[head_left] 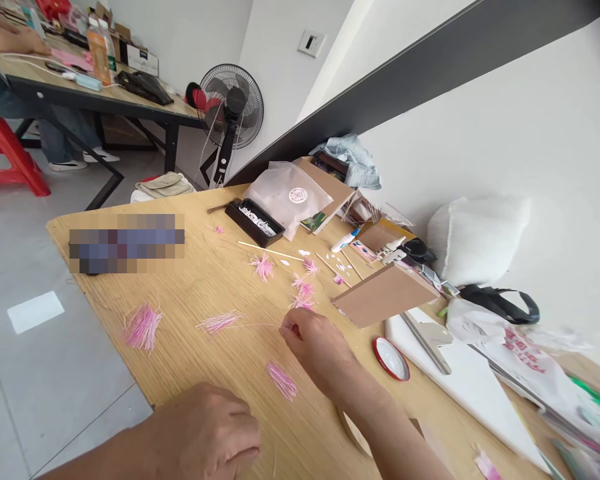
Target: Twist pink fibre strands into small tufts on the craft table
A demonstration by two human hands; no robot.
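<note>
On the table (185,287), a strand bundle (143,329) lies left, a jar lid (392,360) right; behind them sits a small tray (247,230), with a pedestal fan (235,100) beyond the table.

The wooden table (180,287) carries pink strand bundles (145,327).

Perhaps eight pink tufts (144,328), one red-rimmed lid (392,359), one fan (235,101)

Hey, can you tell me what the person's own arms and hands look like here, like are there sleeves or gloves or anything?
The left hand and right hand are both ungloved. The forearms are bare as far as they show, with no sleeve in view. No watch, bracelet or ring is visible, though some fingers are hidden.
</note>
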